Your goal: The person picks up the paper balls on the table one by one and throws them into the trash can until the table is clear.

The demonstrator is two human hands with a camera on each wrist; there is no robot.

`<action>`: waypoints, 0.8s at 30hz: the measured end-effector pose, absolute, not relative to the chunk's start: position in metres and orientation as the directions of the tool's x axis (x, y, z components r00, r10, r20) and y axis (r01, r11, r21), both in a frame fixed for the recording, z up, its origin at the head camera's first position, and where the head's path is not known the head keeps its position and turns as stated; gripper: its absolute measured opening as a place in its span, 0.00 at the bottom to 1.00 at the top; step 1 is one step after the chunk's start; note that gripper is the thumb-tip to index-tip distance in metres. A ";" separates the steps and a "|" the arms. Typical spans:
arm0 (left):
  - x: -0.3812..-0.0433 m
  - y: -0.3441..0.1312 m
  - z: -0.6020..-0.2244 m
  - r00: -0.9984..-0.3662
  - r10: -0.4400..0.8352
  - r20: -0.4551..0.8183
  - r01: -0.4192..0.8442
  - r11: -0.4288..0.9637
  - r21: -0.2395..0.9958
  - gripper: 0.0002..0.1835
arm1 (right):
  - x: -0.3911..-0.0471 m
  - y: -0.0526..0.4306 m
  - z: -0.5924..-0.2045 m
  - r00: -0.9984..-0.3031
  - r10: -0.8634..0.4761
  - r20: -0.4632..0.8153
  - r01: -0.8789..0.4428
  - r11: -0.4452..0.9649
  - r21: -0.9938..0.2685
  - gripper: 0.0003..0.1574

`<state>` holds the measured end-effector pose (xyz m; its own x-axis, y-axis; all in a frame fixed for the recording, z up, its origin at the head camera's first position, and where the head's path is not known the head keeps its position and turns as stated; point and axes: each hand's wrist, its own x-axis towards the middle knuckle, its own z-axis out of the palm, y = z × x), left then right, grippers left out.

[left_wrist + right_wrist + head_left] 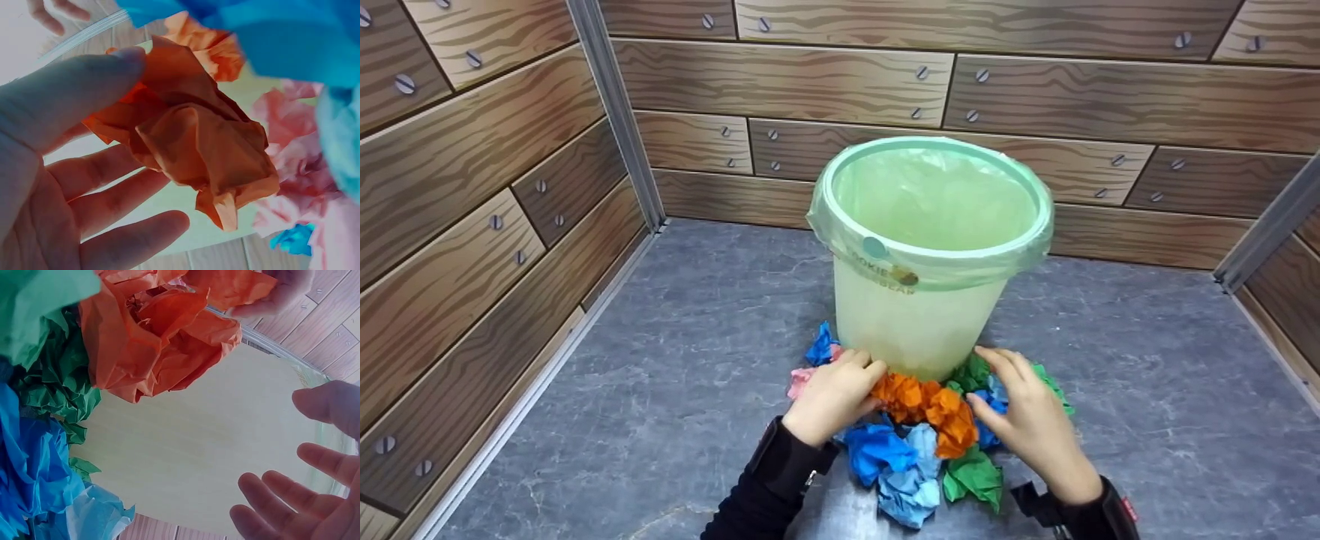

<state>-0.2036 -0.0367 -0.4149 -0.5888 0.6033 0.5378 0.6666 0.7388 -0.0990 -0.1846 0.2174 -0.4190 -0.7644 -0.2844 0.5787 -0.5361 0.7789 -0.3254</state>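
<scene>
Between its thumb and fingers, my left hand point(838, 395) grips a crumpled orange paper point(202, 140), in front of the bin. A second crumpled orange paper point(952, 420) lies just to its right. Over the right side of the paper pile, my right hand point(1033, 412) has its fingers spread and holds nothing; in the right wrist view its fingers point(275, 495) are apart before the bin wall. Behind both hands stands a pale green bin point(915, 322) with a clear plastic liner folded over its rim.
Crumpled papers lie round the bin's foot: blue point(877, 454), light blue point(910, 495), green point(975, 480) and pink point(801, 382). A grey marbled surface point(697, 337) lies under everything. Wood-patterned panels point(847, 82) rise at the back and sides.
</scene>
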 end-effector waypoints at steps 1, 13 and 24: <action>-0.203 -0.037 -0.413 -0.585 0.597 0.548 0.663 0.742 -0.100 0.16 | -0.193 0.223 -0.432 -0.754 -0.292 0.589 -0.550 0.770 -0.323 0.39; -0.192 -0.043 -0.398 -0.568 0.559 0.604 0.649 0.756 -0.088 0.13 | -0.232 0.255 -0.502 -0.763 -0.293 0.577 -0.515 0.814 -0.268 0.44; -0.190 -0.045 -0.396 -0.554 0.547 0.628 0.656 0.751 -0.076 0.12 | -0.174 0.208 -0.405 -0.806 -0.278 0.523 -0.494 0.802 -0.335 0.34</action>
